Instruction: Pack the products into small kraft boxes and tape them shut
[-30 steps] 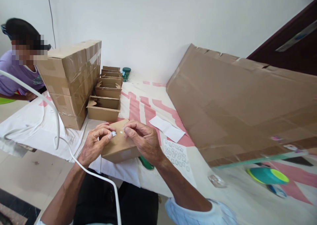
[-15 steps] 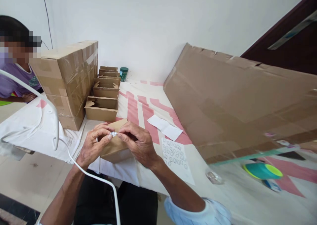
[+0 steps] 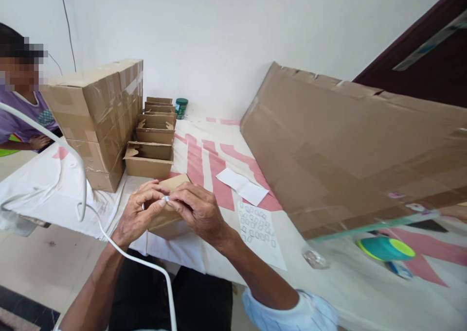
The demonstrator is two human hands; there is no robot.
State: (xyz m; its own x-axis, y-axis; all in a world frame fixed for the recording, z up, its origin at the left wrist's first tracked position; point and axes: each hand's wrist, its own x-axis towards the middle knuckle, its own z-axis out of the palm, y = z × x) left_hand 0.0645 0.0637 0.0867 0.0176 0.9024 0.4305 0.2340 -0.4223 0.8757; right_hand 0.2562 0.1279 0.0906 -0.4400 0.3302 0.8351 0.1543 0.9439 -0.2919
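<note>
Between my two hands is a small, shiny whitish piece (image 3: 166,198), too small to name. My left hand (image 3: 140,212) pinches its left end between thumb and fingertips. From the other side, the thumb and index finger of my right hand (image 3: 199,212) close on its right end, hiding part of it. Just below my hands a brown cardboard box (image 3: 171,224) stands at the table's near edge, its top partly covered by my fingers.
Taped cartons (image 3: 98,122) are stacked at the left, beside a row of open cardboard boxes (image 3: 149,165). A large cardboard sheet (image 3: 346,161) leans on the right. Papers (image 3: 260,234) lie nearer. A white cable (image 3: 146,262) crosses my left forearm. Another person (image 3: 25,112) sits far left.
My right hand has moved slightly left, closer to my left hand, and less of the small piece shows. The other person has shifted a little to the left in view.
</note>
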